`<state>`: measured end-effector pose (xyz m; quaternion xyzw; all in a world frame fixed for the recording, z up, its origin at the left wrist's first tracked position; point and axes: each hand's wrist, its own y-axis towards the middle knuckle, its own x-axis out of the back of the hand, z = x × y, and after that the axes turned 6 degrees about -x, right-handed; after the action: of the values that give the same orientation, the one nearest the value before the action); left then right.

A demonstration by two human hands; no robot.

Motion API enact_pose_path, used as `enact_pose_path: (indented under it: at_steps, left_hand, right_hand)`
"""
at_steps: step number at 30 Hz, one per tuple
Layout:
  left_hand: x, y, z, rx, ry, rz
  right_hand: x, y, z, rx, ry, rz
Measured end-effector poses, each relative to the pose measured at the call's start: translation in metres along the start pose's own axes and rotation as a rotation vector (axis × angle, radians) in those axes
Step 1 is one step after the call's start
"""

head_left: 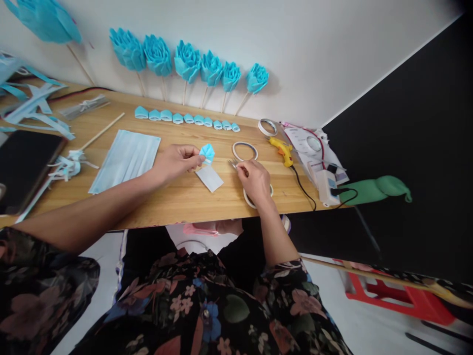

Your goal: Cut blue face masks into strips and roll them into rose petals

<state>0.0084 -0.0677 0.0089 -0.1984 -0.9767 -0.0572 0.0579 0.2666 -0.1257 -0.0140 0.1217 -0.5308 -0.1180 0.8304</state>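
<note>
My left hand [175,161] pinches a small folded blue petal [207,153] between thumb and fingers, just above the table [177,202]. Under it lies a small pale rectangular piece [210,178]. To the right, my right hand [255,181] is closed on a small pointed metal tool [232,163]; its exact kind is hidden by the fingers. One roll of tape [245,144] lies just beyond that hand, and another roll [249,199] is partly covered by it. A pleated blue face mask [125,160] lies flat beside my left forearm.
Folded blue petals [188,119] form a row along the back. Blue flowers [187,60] on sticks lean against the wall. At right are a yellow glue gun [281,151], its cord, a power strip [328,187] and another tape roll [267,127]. Strips [33,106] and a phone [31,165] lie left.
</note>
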Motion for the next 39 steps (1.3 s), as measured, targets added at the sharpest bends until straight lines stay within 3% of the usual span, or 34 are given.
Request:
enact_pose_path:
  at_steps: [5,12,14,17,21,25,39]
  left_hand:
    - [0.001,0.0,0.0,-0.01,0.008,0.02]
    - [-0.001,-0.003,0.001,-0.018,0.006,0.045]
    - [-0.001,-0.004,0.0,-0.014,0.021,0.071]
    - [-0.002,-0.006,-0.002,-0.01,0.039,0.107]
    - [-0.003,-0.008,-0.008,-0.02,0.028,0.117]
    - [-0.004,-0.009,-0.011,-0.031,-0.006,0.125]
    - [-0.004,-0.008,-0.01,-0.015,-0.07,0.131]
  right_hand:
    - [-0.003,0.002,-0.002,-0.103,0.117,-0.011]
    - [-0.005,0.003,-0.008,-0.331,0.509,-0.068]
    - [0.0,-0.001,0.002,-0.266,0.502,-0.114]
    - [0.01,-0.007,0.028,-0.013,0.416,-0.197]
    - [0.018,-0.009,0.06,0.225,0.287,-0.198]
    - [0.012,-0.004,0.07,0.306,0.196,-0.19]
    - [-0.001,0.005,0.063,0.463,0.076,-0.295]
